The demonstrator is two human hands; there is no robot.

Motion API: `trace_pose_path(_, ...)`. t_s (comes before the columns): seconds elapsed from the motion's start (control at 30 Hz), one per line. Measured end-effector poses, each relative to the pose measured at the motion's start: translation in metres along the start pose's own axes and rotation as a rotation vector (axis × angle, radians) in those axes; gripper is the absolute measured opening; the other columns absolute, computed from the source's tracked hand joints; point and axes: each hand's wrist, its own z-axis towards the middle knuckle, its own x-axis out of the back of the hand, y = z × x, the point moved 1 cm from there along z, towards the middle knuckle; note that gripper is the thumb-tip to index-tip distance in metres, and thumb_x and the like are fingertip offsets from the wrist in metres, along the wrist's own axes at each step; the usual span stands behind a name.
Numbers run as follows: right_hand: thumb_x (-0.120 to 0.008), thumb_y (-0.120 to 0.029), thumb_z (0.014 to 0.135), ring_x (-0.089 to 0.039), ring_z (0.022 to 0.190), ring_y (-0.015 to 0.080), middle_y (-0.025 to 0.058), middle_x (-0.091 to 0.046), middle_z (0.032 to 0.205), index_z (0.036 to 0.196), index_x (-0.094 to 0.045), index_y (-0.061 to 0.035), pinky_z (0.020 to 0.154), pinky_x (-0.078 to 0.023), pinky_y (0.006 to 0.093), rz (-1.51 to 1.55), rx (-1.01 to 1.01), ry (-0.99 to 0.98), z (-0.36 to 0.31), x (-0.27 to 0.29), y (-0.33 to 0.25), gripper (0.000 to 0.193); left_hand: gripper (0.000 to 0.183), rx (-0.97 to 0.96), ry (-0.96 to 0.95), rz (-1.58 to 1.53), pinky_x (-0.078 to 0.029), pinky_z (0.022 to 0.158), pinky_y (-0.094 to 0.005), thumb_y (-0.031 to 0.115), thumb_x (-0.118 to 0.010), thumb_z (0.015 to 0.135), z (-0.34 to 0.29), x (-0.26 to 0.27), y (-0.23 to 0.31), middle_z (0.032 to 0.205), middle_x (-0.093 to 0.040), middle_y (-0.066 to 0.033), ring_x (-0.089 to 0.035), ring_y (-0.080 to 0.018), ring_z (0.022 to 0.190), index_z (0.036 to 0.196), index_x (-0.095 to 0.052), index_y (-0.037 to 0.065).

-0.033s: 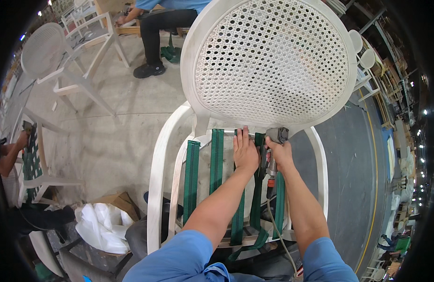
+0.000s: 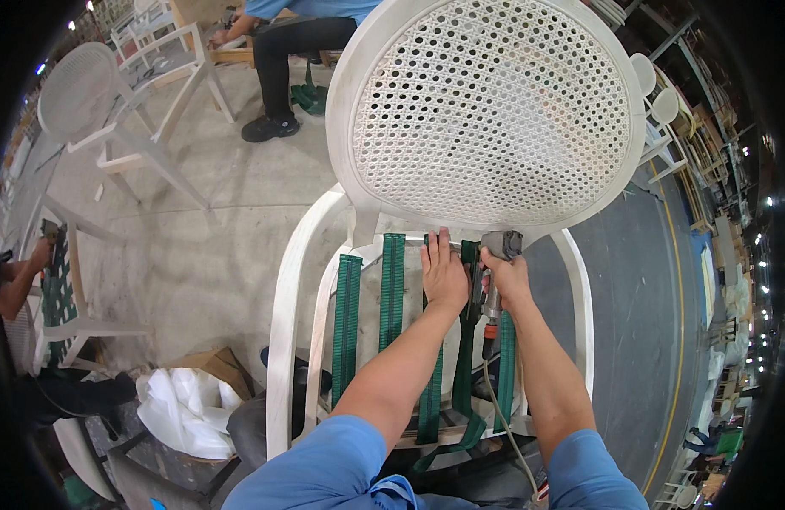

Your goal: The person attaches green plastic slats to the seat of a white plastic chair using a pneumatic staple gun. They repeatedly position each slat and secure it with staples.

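A white chair frame with a round cane-patterned back (image 2: 494,110) stands in front of me. Several green webbing straps (image 2: 346,331) run from its rear seat rail toward its front rail. My left hand (image 2: 444,276) lies with fingers stretched out over the rear end of a middle strap, close under the backrest. Just right of it, my right hand (image 2: 506,276) is wrapped round a grey air stapler (image 2: 502,244) at the rear rail. An orange-ringed fitting joins the stapler to its hose. Another strap (image 2: 463,365) hangs slack beside the tool, its lower part folded over the front rail.
The air hose (image 2: 506,425) trails down past my right forearm. At the left a person's arm (image 2: 18,285) works on another chair with green webbing (image 2: 59,289). A seated person (image 2: 299,51) is beyond. White plastic wrap (image 2: 184,408) lies by a cardboard box (image 2: 218,365). More white chairs (image 2: 82,89) stand at far left.
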Motion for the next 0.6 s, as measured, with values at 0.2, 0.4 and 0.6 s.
trace_pose_path(0.2, -0.075, -0.023, 0.087, -0.053, 0.046, 0.0146, 0.0064, -0.065, 0.076, 0.09, -0.067, 0.0003, 0.039, -0.042, 0.031, 0.062, 0.006, -0.046, 0.002, 0.008, 0.006, 0.025, 0.025, 0.063, -0.019, -0.025, -0.009, 0.121, -0.0551, 0.013, -0.064, 0.083, 0.006, 0.002, 0.009, 0.159, -0.027, -0.0167, -0.016, -0.0373, 0.15, 0.103, -0.07, -0.001)
trace_pose_path(0.4, -0.075, -0.021, 0.087, -0.053, 0.046, 0.0142, 0.0061, -0.064, 0.074, 0.088, -0.066, 0.0001, 0.039, -0.042, 0.0307, 0.051, 0.023, -0.072, 0.002, -0.005, 0.005, 0.023, 0.023, 0.077, 0.029, -0.014, -0.009, 0.121, -0.0544, 0.009, -0.064, 0.08, 0.009, 0.004, 0.003, 0.159, -0.028, -0.0146, -0.015, -0.0355, 0.151, 0.099, -0.071, 0.0)
trace_pose_path(0.6, -0.075, -0.02, 0.087, -0.053, 0.045, 0.014, 0.0056, -0.062, 0.07, 0.083, -0.065, 0.0001, 0.039, -0.041, 0.0312, 0.025, 0.05, -0.085, -0.001, -0.013, -0.002, 0.023, 0.021, 0.092, 0.015, -0.035, -0.01, 0.122, -0.0537, 0.012, -0.061, 0.084, 0.009, 0.011, 0.0, 0.159, -0.029, -0.0135, -0.015, -0.034, 0.151, 0.099, -0.072, 0.001)
